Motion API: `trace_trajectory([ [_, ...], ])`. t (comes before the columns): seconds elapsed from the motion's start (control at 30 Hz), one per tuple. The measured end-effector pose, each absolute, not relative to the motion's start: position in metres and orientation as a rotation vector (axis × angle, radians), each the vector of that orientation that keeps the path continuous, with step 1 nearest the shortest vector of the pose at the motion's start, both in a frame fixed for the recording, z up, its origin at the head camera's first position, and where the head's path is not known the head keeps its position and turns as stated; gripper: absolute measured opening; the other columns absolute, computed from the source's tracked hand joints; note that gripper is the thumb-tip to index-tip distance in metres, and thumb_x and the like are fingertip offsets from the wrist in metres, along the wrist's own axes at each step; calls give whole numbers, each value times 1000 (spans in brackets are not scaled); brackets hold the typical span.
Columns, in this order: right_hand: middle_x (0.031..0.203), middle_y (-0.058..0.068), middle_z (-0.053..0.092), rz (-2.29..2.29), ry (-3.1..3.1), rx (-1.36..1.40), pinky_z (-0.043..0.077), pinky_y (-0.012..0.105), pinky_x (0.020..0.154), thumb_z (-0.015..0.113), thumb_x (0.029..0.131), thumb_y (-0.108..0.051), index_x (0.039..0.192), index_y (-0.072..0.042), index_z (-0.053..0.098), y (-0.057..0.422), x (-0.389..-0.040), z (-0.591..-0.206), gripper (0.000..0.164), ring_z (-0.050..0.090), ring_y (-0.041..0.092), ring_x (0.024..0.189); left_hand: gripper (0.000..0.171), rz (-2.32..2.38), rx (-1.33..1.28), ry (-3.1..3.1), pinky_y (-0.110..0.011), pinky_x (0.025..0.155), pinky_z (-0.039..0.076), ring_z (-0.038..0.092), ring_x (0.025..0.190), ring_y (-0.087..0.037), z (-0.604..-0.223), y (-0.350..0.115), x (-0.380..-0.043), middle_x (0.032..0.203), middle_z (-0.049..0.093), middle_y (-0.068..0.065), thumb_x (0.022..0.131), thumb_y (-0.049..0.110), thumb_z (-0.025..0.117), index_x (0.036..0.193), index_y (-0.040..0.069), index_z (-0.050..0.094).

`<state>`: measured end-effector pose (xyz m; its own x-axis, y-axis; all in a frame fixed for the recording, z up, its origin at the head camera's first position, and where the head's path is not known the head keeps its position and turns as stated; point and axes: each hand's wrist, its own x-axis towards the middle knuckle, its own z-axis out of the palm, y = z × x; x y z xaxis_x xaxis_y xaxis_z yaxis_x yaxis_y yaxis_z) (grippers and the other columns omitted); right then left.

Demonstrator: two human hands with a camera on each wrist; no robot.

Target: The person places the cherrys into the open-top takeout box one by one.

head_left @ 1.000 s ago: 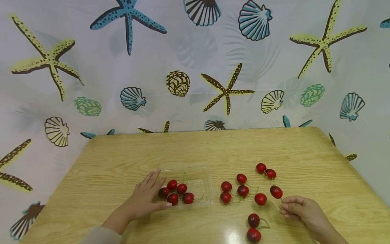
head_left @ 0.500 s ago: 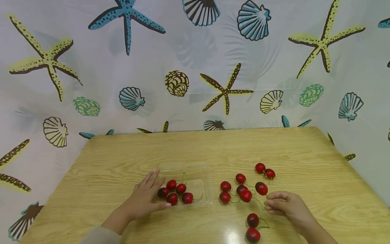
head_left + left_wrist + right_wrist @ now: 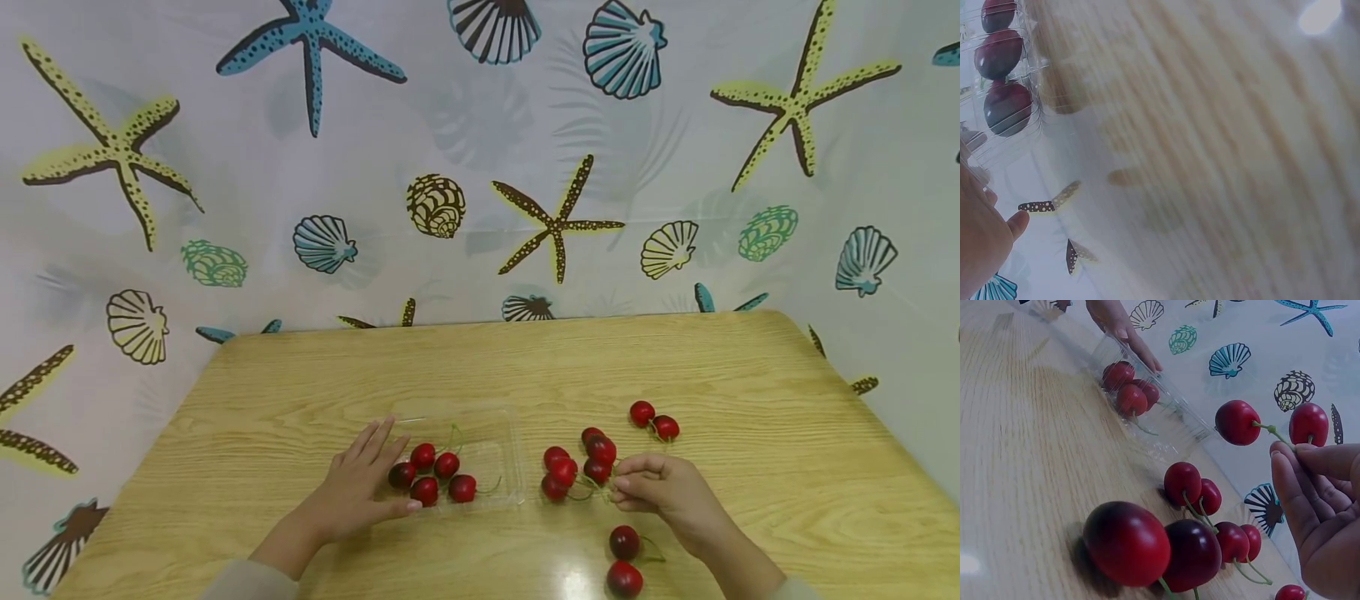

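Two cherries: pinches these by their stems with right hand, likely sparing the fruit from pressure; lays spread left hand against clear plastic tray, apparently to steady it.

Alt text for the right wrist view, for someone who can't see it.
A right hand pinches the green stems of two red cherries above a wooden table. More cherries lie below; beyond, a left hand is at a clear container of cherries.
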<state>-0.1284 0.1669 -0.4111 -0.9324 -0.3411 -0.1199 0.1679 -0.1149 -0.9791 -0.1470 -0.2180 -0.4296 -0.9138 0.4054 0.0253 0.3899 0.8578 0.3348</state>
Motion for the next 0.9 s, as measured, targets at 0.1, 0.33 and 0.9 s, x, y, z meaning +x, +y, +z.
trace_trajectory([
  [0.1, 79, 5, 62, -2126, 1816, -229, 48, 27, 68, 56, 81, -1, 89, 8, 56, 161, -131, -409, 12, 61, 14, 73, 86, 521, 640, 2987, -66, 86, 15, 1, 128, -31, -430, -218, -147, 143, 7, -12, 73, 64, 47, 136, 9, 27],
  [0.33, 80, 7, 63, -2159, 1767, -271, 48, 27, 67, 57, 80, 0, 88, 7, 57, 146, -136, -403, 10, 62, 15, 73, 86, 527, 636, 2977, -65, 86, 15, 1, 129, -30, -429, -218, -146, 143, 6, -11, 73, 64, 47, 136, 9, 26],
  [0.9, 78, 9, 63, -2102, 1772, -284, 49, 26, 65, 57, 80, 2, 90, 14, 53, 102, -154, -395, 16, 61, 15, 69, 88, 516, 640, 2988, -65, 87, 15, 2, 128, -31, -429, -219, -146, 144, 3, -8, 72, 66, 45, 136, 10, 27],
])
